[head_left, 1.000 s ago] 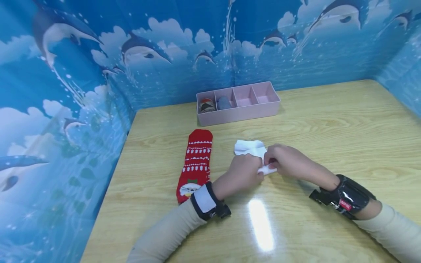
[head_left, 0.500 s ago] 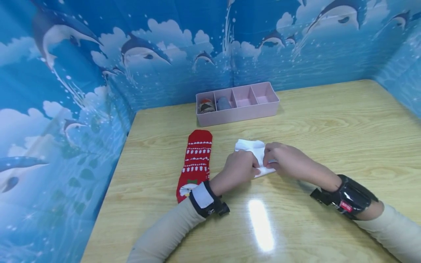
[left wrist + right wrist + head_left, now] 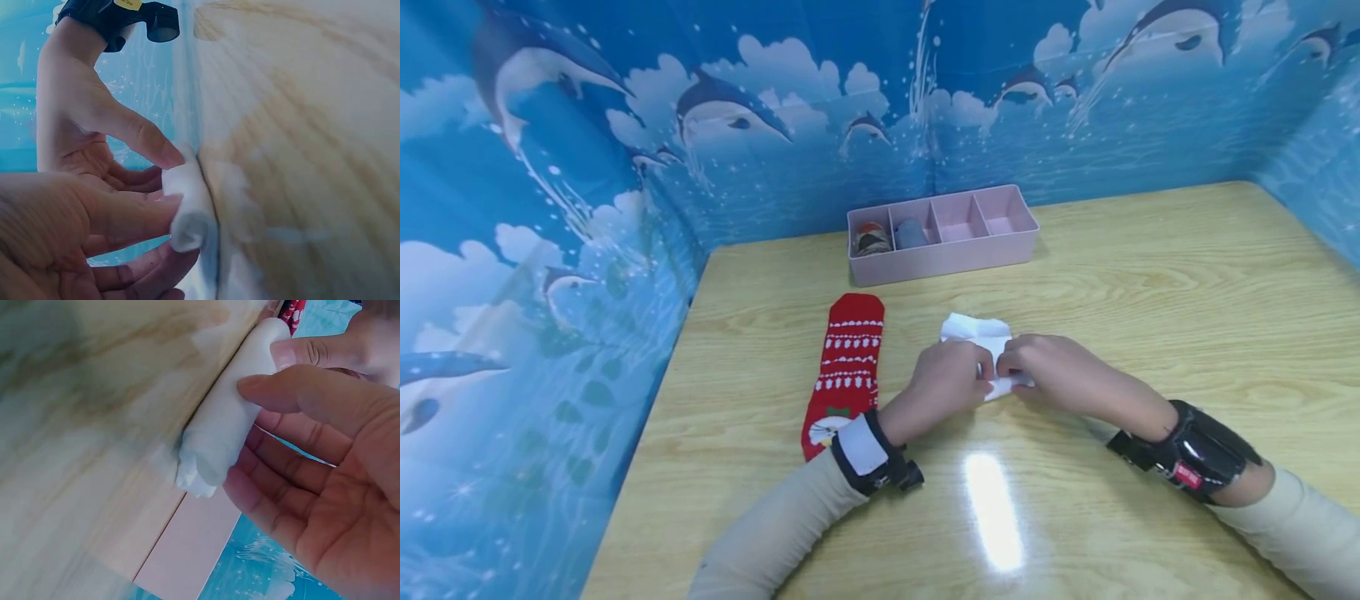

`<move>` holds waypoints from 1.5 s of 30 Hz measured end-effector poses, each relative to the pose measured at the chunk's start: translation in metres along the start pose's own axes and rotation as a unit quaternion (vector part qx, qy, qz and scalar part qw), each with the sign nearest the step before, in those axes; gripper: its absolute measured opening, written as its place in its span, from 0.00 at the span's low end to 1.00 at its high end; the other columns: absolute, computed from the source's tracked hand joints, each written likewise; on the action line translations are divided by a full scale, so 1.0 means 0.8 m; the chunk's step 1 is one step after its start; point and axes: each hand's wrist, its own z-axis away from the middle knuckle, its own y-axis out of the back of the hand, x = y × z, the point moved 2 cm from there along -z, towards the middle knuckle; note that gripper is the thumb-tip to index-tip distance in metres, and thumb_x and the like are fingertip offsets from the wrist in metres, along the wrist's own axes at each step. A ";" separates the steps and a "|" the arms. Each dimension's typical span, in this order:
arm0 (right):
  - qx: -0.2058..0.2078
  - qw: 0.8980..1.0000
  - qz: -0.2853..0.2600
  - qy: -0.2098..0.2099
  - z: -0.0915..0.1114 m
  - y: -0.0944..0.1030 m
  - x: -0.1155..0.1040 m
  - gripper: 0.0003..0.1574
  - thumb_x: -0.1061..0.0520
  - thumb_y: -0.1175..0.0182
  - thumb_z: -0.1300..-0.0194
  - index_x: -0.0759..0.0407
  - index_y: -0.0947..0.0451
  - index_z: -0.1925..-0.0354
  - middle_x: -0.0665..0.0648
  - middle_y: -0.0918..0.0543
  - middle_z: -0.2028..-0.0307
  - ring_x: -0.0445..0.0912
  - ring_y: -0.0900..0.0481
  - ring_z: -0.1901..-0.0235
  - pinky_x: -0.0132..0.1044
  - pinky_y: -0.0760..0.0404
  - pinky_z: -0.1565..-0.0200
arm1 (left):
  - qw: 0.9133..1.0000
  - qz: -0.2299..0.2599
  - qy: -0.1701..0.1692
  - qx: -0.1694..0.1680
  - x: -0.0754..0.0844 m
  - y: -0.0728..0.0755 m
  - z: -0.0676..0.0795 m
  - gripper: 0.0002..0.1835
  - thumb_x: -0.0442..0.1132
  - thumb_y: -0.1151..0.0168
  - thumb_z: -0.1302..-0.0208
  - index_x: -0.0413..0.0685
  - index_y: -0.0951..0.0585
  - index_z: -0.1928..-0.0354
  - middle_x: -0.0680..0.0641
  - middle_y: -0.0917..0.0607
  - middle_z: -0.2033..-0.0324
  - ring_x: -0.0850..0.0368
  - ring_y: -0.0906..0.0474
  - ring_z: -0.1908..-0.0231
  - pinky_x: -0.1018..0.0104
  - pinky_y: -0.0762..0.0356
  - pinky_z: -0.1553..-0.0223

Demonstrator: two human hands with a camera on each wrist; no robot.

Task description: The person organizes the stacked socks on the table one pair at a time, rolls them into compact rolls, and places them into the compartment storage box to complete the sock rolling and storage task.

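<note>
A white sock [image 3: 976,328] lies on the table in front of me, its near end turned into a roll while the far part stays flat. My left hand [image 3: 942,379] grips the left side of that roll. On the right side my right hand [image 3: 1056,373] pinches it, thumb on top and fingers curled beneath. In the left wrist view the rolled sock [image 3: 190,203] shows between both thumbs and fingers. Seen from the right wrist, the roll [image 3: 228,415] sits close against the tabletop, with its end layers visible. A red patterned sock [image 3: 853,358] lies flat left of my left hand.
At the back stands a pink divided box [image 3: 947,263]. Its leftmost compartment holds a brown patterned roll [image 3: 872,240], and the one beside it a grey-blue roll [image 3: 912,235]. A dolphin-print curtain [image 3: 820,167] borders the wooden table [image 3: 1165,308].
My left hand has shifted slightly left and away from me, while the right has barely moved. Both hands have changed their hold along the white sock's roll. The red sock and box stay put.
</note>
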 end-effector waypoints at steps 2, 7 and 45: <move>-0.002 1.000 -0.010 0.004 0.000 -0.001 0.001 0.13 0.69 0.28 0.50 0.53 0.17 0.74 0.46 0.20 0.76 0.36 0.28 0.75 0.33 0.24 0.71 | 0.999 -0.044 -0.013 0.006 0.003 0.001 0.001 0.02 0.45 0.29 0.36 0.61 0.09 0.64 0.59 0.11 0.69 0.63 0.20 0.70 0.71 0.31 0.74; -0.008 1.000 -0.023 0.003 0.000 -0.001 0.003 0.12 0.70 0.30 0.47 0.54 0.17 0.72 0.45 0.21 0.76 0.36 0.29 0.75 0.32 0.26 0.71 | 0.993 -0.102 -0.051 0.023 0.010 0.001 0.008 0.09 0.44 0.35 0.32 0.54 0.12 0.70 0.54 0.15 0.71 0.61 0.24 0.75 0.69 0.29 0.76; 0.023 0.999 -0.011 0.020 -0.001 -0.003 0.005 0.16 0.74 0.33 0.51 0.54 0.16 0.73 0.48 0.20 0.73 0.37 0.27 0.72 0.33 0.25 0.70 | 0.997 -0.057 -0.054 0.013 0.001 0.000 0.001 0.05 0.38 0.35 0.36 0.56 0.12 0.64 0.54 0.16 0.68 0.62 0.24 0.70 0.69 0.32 0.75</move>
